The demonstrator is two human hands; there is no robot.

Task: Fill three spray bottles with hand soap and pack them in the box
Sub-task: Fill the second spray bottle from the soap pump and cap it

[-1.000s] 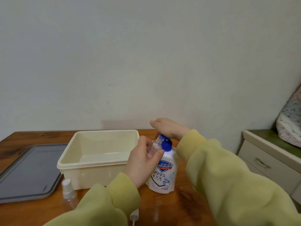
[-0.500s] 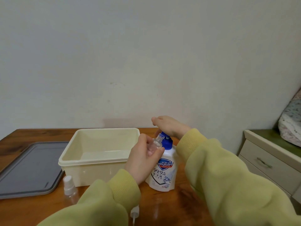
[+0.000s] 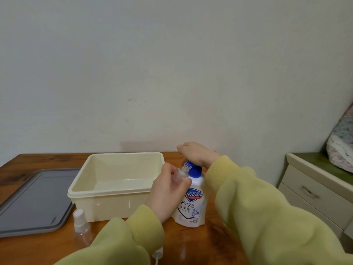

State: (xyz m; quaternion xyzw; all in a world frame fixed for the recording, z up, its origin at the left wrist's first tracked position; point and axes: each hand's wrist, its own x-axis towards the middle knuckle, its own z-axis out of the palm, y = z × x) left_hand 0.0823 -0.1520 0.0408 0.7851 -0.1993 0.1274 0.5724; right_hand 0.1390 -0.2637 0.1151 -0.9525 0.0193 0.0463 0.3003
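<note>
The right hand (image 3: 197,154) stays pressed on the soap bottle (image 3: 192,203) pump while the left hand (image 3: 168,190) keeps pinching an uncapped spray bottle (image 3: 182,174) at its spout, so filling continues and the box (image 3: 114,190) is unpacked.

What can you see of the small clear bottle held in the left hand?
The small clear plastic spray bottle is uncapped, its threaded neck bare and tilted up to the right under the blue pump of the white hand soap bottle. The left hand wraps its body, fingers in front. Whether it holds soap cannot be told.
</note>
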